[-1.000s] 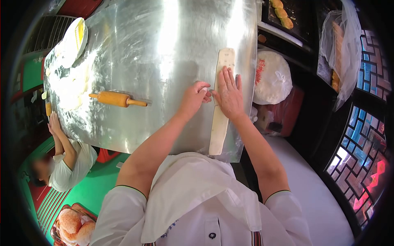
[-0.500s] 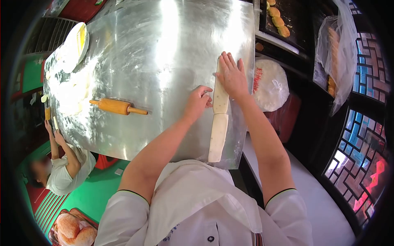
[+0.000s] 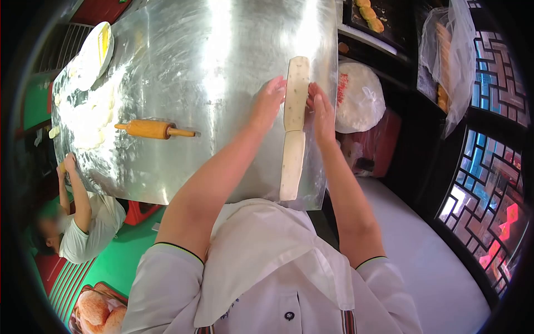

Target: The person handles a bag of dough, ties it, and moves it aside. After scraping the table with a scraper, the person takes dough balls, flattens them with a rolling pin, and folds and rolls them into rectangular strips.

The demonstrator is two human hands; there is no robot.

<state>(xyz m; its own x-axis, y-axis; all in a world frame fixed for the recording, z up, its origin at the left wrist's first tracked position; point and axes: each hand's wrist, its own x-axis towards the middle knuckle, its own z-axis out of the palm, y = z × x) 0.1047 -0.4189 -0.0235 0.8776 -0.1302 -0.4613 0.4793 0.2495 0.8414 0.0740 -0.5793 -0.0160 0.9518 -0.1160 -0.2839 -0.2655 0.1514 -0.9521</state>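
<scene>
Two flat strips of pale dough dotted with dark specks lie end to end on the metal table [image 3: 239, 167], near its right edge. My left hand [image 3: 269, 103] is at the left side of the farther dough strip [image 3: 297, 92], fingers stretched out along it. On the opposite side, my right hand [image 3: 321, 111] has its fingers extended by the strip's right edge. Both hands are open, and whether the fingertips touch the dough is hard to tell. Closer to my body lies the second dough strip [image 3: 292, 167], its far end meeting the first.
A wooden rolling pin [image 3: 150, 129] lies left of my arms. Beyond it are floury dough [image 3: 92, 125] and a white plate [image 3: 99, 55] with something yellow. A plastic-covered round tub [image 3: 361, 100] stands right of the table. A co-worker [image 3: 92, 222] is at the left corner.
My right hand has come off the top of the far strip to its right side, uncovering it. My left hand has moved farther forward along the left edge. The view has shifted slightly.
</scene>
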